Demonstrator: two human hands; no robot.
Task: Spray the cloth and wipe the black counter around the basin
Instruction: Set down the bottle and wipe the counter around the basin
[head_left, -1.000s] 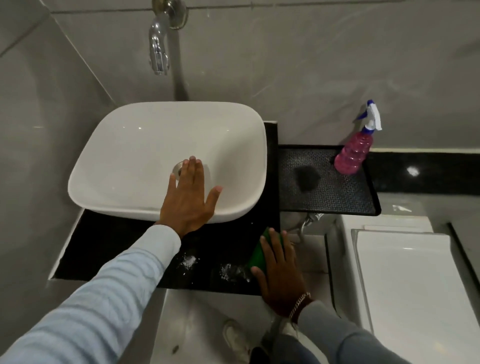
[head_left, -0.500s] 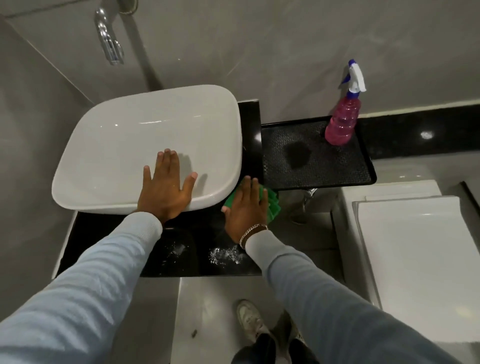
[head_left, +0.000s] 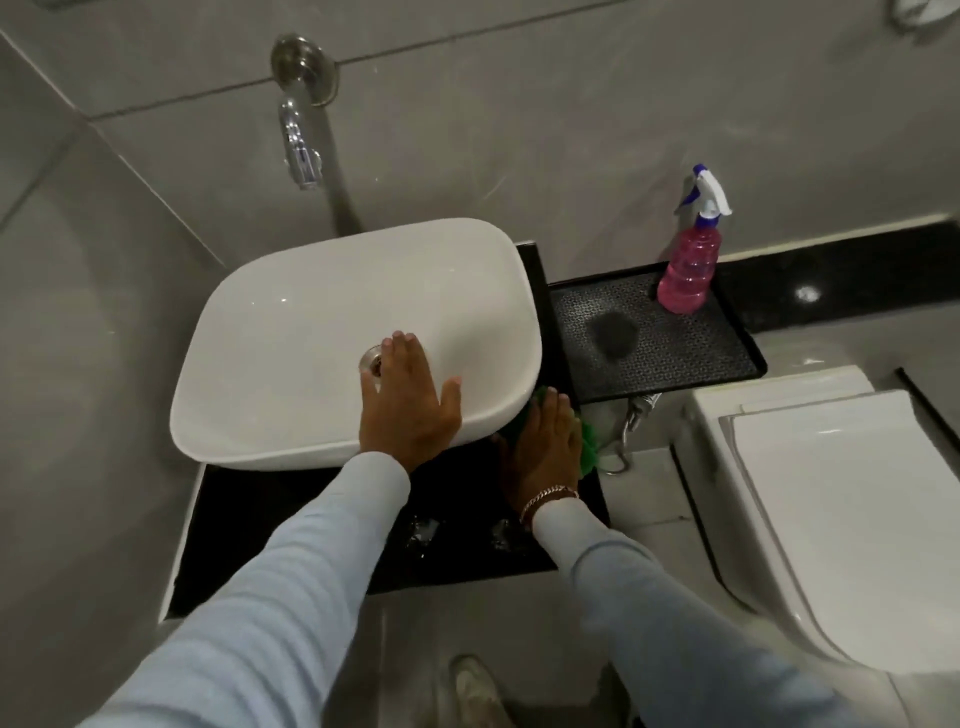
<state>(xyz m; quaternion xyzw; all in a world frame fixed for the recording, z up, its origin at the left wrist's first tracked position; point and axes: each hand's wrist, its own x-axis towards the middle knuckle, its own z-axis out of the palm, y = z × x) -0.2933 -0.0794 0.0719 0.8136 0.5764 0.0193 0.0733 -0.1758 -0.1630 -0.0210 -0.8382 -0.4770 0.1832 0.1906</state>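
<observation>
A white basin (head_left: 322, 332) sits on the black counter (head_left: 270, 519). My left hand (head_left: 410, 410) lies flat, fingers spread, on the basin's front rim. My right hand (head_left: 545, 447) presses a green cloth (head_left: 589, 449) onto the counter at the basin's front right corner; most of the cloth is hidden under the palm. Wet smears (head_left: 421, 530) shine on the counter near its front edge. A pink spray bottle (head_left: 688, 275) with a white and blue trigger stands on a black perforated shelf (head_left: 670, 348) to the right.
A chrome wall tap (head_left: 298, 145) juts out above the basin. A white toilet with closed lid (head_left: 852, 519) stands at the right, close to the counter's end. Grey tiled walls enclose the left and back. My shoe (head_left: 478, 691) shows on the floor below.
My right hand slid the green cloth from the counter's front right edge back to the basin's right corner. My left hand stayed on the basin's rim. The camera view shifted.
</observation>
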